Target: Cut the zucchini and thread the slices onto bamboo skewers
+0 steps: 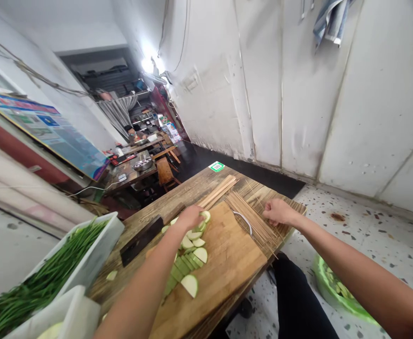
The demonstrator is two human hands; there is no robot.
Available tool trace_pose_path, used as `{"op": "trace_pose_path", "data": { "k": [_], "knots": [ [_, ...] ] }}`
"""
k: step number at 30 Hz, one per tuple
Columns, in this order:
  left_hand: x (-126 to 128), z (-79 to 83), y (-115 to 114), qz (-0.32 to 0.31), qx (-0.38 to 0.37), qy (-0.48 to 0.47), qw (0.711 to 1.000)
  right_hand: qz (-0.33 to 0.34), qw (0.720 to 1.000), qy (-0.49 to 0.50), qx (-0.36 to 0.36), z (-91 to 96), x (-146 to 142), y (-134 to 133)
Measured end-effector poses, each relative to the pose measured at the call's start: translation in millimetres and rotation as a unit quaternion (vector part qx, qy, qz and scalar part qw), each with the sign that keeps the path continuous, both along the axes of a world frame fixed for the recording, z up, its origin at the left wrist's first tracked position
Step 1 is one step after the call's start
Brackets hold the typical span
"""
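Half-round zucchini slices [200, 254], pale inside with green skin, lie overlapping on a wooden cutting board [227, 273]. My left hand [189, 218] is at the far end of the pile, its fingers closed on a zucchini slice [205, 216]; the fingertips are partly hidden. To the right, my right hand [277, 212] is pinched shut over the table, and a thin bamboo skewer seems to run from its fingers. Loose bamboo skewers [250, 216] are spread between that hand and the board. Another bundle of skewers [218, 192] lies beyond the board.
A cleaver [141, 240] rests left of the board on the wooden table [178, 190]. White bins, one with green chives [68, 249], stand at the left. A green basket [360, 308] sits on the floor at right. Farther back, a person [136, 135] is at another table.
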State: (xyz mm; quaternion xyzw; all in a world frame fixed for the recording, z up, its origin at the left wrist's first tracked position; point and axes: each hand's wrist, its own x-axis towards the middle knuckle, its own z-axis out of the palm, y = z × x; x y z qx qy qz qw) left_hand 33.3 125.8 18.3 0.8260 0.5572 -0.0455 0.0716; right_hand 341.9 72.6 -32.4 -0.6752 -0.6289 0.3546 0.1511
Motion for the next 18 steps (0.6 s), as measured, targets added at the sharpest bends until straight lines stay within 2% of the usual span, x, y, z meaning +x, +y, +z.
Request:
{"op": "trace_pose_path", "data": {
  "k": [5,11,14,18],
  "knots": [
    [-7,-0.3,7,-0.059,-0.013,-0.030,0.998,-0.046,0.990,0.126,0.037,-2.4,-1,-18],
    [2,-5.2,-2,-0.091,-0.022,-0.076,0.993,-0.063,0.966,0.231,0.096,-0.9,-17,-41],
    [4,-4.9,-4,-0.075,-0.006,-0.082,0.994,-0.042,0.957,0.267,0.101,2.7,-22,-57],
    [2,-1.4,-3,0.000,0.003,-0.036,0.999,-0.016,0.947,0.306,0.099,8.0,-34,-83]
  ]
}}
